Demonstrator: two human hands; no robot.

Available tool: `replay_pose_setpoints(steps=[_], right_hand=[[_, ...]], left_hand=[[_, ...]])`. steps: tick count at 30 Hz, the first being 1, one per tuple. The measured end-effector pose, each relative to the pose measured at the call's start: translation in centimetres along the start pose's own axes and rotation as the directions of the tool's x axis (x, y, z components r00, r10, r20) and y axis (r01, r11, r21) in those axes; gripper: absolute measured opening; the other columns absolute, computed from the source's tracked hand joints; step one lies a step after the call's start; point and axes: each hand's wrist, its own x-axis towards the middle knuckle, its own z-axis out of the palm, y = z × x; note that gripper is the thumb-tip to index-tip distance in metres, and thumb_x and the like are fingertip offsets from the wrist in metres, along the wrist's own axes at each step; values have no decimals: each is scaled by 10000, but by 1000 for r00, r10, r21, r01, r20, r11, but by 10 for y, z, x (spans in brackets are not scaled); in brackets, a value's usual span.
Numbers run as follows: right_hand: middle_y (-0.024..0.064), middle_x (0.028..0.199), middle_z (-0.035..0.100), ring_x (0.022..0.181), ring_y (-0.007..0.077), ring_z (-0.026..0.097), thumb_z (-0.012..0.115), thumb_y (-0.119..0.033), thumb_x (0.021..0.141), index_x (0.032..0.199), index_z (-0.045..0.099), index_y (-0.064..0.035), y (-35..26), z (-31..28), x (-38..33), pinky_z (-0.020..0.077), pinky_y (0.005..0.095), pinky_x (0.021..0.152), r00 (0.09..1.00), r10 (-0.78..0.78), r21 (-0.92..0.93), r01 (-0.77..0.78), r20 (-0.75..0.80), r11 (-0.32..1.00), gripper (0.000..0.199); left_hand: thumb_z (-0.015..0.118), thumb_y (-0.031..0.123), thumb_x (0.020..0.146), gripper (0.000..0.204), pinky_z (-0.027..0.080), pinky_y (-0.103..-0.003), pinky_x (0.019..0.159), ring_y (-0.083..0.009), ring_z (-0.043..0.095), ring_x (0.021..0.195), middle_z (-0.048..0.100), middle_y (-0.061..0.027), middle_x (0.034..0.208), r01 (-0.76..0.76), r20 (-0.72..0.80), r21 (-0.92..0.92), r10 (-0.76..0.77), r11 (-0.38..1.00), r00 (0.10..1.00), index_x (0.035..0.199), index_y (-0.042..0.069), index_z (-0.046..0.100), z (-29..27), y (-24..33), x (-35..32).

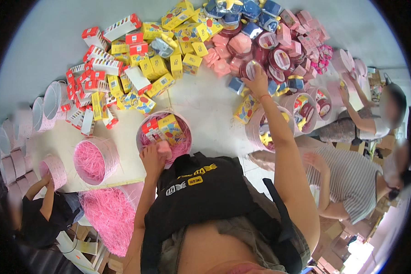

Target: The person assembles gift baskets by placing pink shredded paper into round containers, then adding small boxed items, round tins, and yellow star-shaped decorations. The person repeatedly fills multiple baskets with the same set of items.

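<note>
My left hand (151, 155) is down at the near rim of the round pink box (144, 125) right in front of me. Its grip is closed on a small pink block (164, 149), which sits just to the right of my knuckles and pokes out from the fingers over the pink shredded paper (180, 147) filling that box. The block looks roughly square, so I can't give it a clear long axis; its broad face is turned up toward me. Behind it in the same box lie a red carton and a yellow carton (170, 129), the yellow one tilted, its long side running from near left to far right.

My right hand (258, 81) is stretched far out across the counter (205, 105), palm down on a round dark-red tin (250, 69) at the edge of the heap of tins. The fingers curl over the tin's rim and lid; I can't tell whether they actually pinch it or only rest on it. The tin lies under and just beyond the fingertips, tipped up on edge so its lid faces left and toward me.

Near my right forearm stand two more round pink boxes (255, 130), already holding goods. To my left is another pink box with only shredded paper (90, 160).
</note>
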Motion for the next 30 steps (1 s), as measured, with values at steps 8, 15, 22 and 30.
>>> replay_pose_setpoints(steps=[8, 15, 22, 30], right_hand=[[236, 1292, 555, 1182, 366, 549, 856, -415, 606, 1334, 504, -33, 15, 48, 7, 467, 466, 959, 965, 24, -176, -72, -261, 982, 894], [19, 936, 646, 737, 108, 607, 627, -156, 875, 1168, 582, -8, -66, -52, -14, 507, 263, 677, 894, 300, 907, -390, 332, 158, 332], [22, 982, 588, 863, 89, 536, 599, -29, 815, 1393, 449, -93, -233, -26, -99, 444, 216, 763, 674, -291, 734, -630, 679, 253, 601], [173, 1246, 559, 1097, 237, 581, 649, -98, 847, 1342, 415, 22, -254, 22, -192, 481, 356, 946, 658, -466, 666, -74, 592, 742, 561]], left_hand=[[739, 115, 674, 606, 286, -495, 1078, -294, 486, 1222, 565, -84, 1294, -2, -57, 31, 4, 1000, 998, 1256, 110, 572, -3, 13, -6], [721, 109, 712, 558, 359, -499, 1025, -348, 506, 1174, 576, -113, 1245, -41, -56, -88, 37, 995, 998, 1250, 100, 573, -1, 6, -6], [621, 29, 771, 449, 497, -428, 955, -373, 506, 1200, 548, -143, 1299, -81, 1, -107, 81, 991, 997, 1212, 53, 541, -9, -6, 2], [697, 137, 755, 460, 533, -412, 845, -309, 555, 1105, 607, -76, 1163, -65, -121, -12, 63, 998, 991, 1197, 110, 574, -13, -20, 2]])
